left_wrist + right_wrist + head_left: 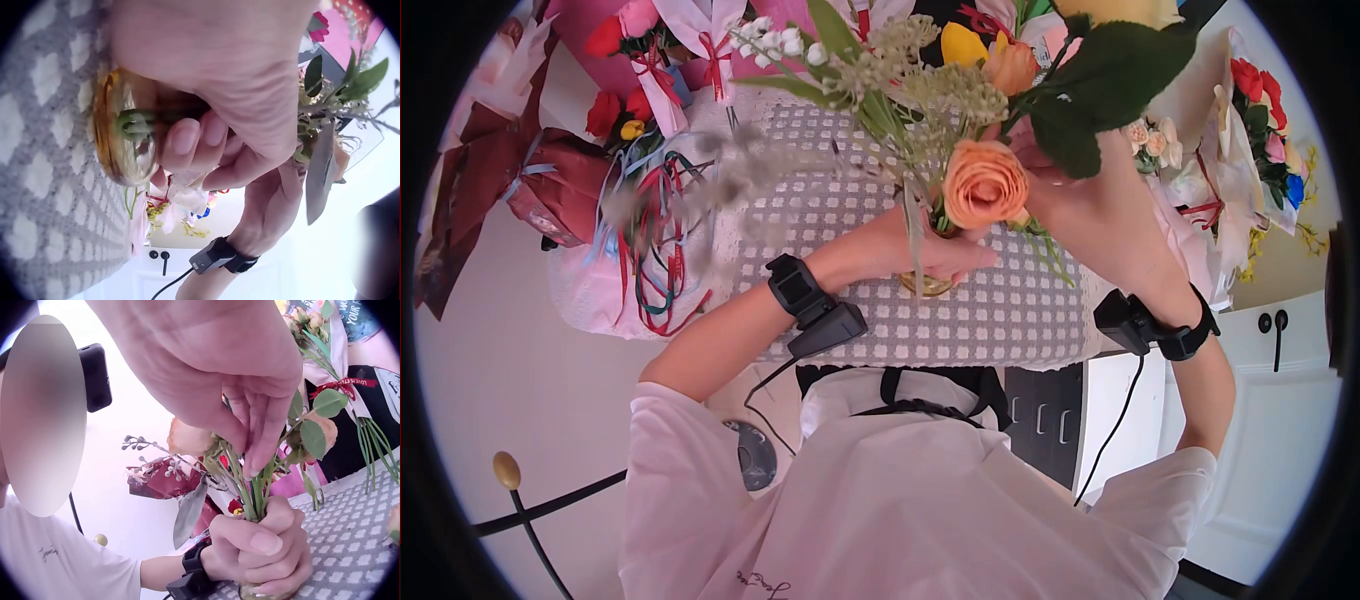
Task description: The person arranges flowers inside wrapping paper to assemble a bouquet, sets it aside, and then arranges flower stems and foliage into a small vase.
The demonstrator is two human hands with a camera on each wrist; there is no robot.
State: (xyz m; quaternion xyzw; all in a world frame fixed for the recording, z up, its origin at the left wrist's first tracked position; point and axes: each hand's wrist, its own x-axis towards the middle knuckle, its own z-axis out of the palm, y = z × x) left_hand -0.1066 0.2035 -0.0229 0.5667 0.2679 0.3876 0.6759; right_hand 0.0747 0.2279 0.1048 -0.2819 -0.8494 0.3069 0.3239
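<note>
My left hand (920, 250) wraps round a small amber glass vase (106, 134), which stands on the checked tablecloth with green stems showing inside its base. Out of the vase's top rises a bunch of artificial flowers: a peach rose (987, 185), pale filler sprigs (900, 110), white bell-shaped buds (775, 42) and broad dark green leaves (1125, 85). Above the left fist, my right hand (219, 375) points downward, thumb and fingertips pinching a flower stem among the green stems (250, 494). The lower end of that stem is hidden inside the bunch.
A dark red wrapped bouquet (560, 185) and loose ribbons (665, 240) lie at the left. Wrapped bouquets with red roses (1260, 90) stand at the right. More bouquets line the back of the checked tablecloth (1000, 330). A white door (1270, 420) is beyond the table.
</note>
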